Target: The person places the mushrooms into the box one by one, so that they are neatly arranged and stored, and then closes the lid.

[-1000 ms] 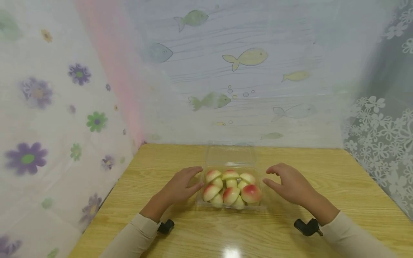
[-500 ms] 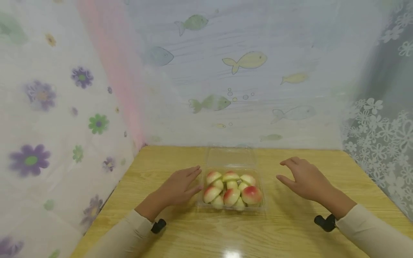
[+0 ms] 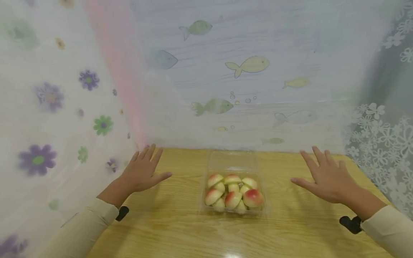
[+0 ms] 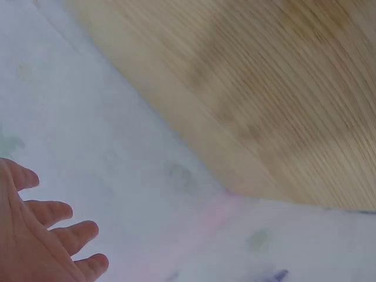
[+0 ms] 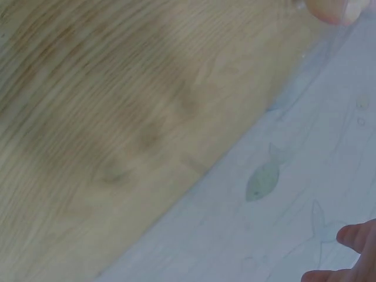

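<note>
In the head view a clear plastic clamshell box (image 3: 262, 211) stands on the table with its transparent lid (image 3: 232, 160) tipped back. Inside lie several mushroom-shaped pieces (image 3: 233, 199), pale yellow-green with red-tinted caps. My left hand (image 3: 141, 173) is spread over the table's left side, apart from the box and holding nothing. On the other side, my right hand (image 3: 329, 179) is likewise spread, well away from the box. Fingers of the left hand (image 4: 44, 235) show at the lower left of the left wrist view.
The wood-grain table (image 3: 180, 233) meets a pale fish-printed sheet (image 3: 245, 118) along its back edge. A flower-printed sheet (image 3: 64, 143) closes off the left side, and a grey one with white flowers (image 3: 384, 125) the right.
Both hands have drawn apart, the left one leftward from the box's side and the right one rightward, and their fingers have spread. The box and its contents stay in place.
</note>
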Demonstrator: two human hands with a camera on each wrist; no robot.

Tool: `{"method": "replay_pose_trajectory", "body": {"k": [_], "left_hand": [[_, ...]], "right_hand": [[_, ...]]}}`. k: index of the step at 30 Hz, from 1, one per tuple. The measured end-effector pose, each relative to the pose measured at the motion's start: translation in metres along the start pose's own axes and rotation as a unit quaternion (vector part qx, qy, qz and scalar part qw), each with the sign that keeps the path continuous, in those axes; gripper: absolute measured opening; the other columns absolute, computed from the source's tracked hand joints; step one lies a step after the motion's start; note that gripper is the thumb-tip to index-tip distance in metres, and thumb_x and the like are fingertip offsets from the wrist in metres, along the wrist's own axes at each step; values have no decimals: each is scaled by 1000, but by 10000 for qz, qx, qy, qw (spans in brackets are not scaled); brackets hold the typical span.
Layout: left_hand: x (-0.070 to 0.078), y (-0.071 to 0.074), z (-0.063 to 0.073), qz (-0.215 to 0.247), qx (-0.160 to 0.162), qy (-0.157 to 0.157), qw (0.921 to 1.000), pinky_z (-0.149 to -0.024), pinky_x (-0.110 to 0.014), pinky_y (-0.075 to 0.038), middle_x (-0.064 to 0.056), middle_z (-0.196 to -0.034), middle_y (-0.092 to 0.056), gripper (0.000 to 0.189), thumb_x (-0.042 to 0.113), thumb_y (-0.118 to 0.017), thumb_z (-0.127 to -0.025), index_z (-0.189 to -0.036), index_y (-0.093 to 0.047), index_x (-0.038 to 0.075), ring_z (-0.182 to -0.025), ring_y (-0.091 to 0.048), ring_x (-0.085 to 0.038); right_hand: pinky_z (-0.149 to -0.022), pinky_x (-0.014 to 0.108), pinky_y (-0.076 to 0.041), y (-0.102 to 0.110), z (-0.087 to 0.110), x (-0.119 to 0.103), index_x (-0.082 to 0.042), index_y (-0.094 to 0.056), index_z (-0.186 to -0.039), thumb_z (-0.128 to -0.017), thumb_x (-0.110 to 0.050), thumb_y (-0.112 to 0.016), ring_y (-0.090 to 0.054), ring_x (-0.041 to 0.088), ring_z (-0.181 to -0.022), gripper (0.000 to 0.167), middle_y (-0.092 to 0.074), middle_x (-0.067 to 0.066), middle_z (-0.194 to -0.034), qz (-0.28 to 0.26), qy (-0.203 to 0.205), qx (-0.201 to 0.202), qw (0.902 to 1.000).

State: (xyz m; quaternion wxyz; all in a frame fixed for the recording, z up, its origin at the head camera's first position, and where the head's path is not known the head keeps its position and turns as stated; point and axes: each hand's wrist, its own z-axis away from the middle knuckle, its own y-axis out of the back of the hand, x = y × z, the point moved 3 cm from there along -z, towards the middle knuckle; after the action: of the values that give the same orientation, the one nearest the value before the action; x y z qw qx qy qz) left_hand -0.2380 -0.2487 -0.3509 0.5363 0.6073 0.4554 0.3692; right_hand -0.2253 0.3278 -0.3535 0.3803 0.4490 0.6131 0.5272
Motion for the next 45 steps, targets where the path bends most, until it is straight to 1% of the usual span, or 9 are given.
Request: {"method": "replay_pose_trajectory", "body": {"k": [5, 12, 17, 23, 28, 32, 36, 40, 45], "left_hand": [[-15, -2, 5, 22, -97, 180, 9998, -121, -74, -7, -25, -172, -8, 109, 86, -38, -93, -168, -9, 13, -155, -15, -51], [-11, -11, 0, -15, -239, 146, 9996, -120, -75, -8, -24, -172, -8, 110, 87, -36, -92, -168, -15, 9, -156, -13, -50], [-6, -19, -16, -138, -327, 139, 9993, -121, -74, -10, -25, -171, -13, 110, 89, -34, -92, -167, -18, 9, -156, -15, -51], [2, -39, -46, -61, -454, 232, 9987, -122, -72, -14, -25, -169, -21, 111, 90, -31, -91, -166, -22, 9, -154, -26, -48], [21, -57, -72, 433, -774, 277, 9957, -121, -69, -23, -24, -168, -27, 109, 88, -29, -94, -165, -25, 5, -153, -31, -44], [46, -70, -92, 1187, -1023, 255, 9873, -123, -62, -27, -22, -165, -33, 104, 83, -27, -98, -163, -27, 2, -153, -33, -41], [71, -78, -109, 1718, -1096, 92, 9790, -120, -57, -35, -18, -158, -48, 93, 76, -23, -103, -156, -46, 4, -147, -43, -38], [89, -79, -117, 2016, -1080, -204, 9733, -107, -52, -49, -11, -133, -68, 74, 63, -27, -109, -131, -70, 7, -127, -62, -32], [98, -78, -118, 2178, -1020, -308, 9702, -98, -49, -53, -8, -122, -71, 51, 48, -39, -112, -123, -71, 9, -114, -67, -29]], "right_hand": [[-93, 92, -15, 2, 1, 6, -17, -6, -169, -96, -78, -49, -15, 72, -142, 104, -6, 35, -167, -215, -94, -173, 9996], [-93, 94, -7, -2, -3, 8, -15, -5, -169, -97, -77, -47, -10, 72, -142, 104, -1, 37, -167, -487, -176, -337, 9981], [-93, 94, -5, -11, -15, 7, -11, -9, -168, -95, -81, -44, -6, 72, -143, 107, -2, 39, -166, -493, -269, -474, 9973], [-94, 94, -6, -26, -41, 1, -4, -20, -165, -94, -85, -38, -6, 73, -142, 109, -8, 41, -163, -507, -436, -641, 9957], [-100, 92, -10, -41, -66, -14, 6, -30, -159, -98, -81, -34, -13, 70, -143, 106, -18, 43, -161, -1099, -456, -999, 9879], [-108, 77, -32, -55, -85, -32, 16, -44, -148, -107, -66, -33, -36, 62, -139, 92, -41, 42, -150, -1933, -165, -1219, 9734], [-103, 65, -47, -66, -98, -48, 13, -56, -140, -111, -54, -35, -53, 53, -131, 76, -56, 34, -141, -2559, 28, -1164, 9597], [-98, 60, -50, -69, -105, -58, 7, -63, -135, -112, -49, -37, -59, 48, -125, 66, -63, 29, -134, -2889, -45, -998, 9521], [-99, 62, -51, -70, -106, -64, 7, -65, -133, -109, -35, -49, -60, 49, -123, 51, -65, 28, -133, -3013, -15, -754, 9505]]}}
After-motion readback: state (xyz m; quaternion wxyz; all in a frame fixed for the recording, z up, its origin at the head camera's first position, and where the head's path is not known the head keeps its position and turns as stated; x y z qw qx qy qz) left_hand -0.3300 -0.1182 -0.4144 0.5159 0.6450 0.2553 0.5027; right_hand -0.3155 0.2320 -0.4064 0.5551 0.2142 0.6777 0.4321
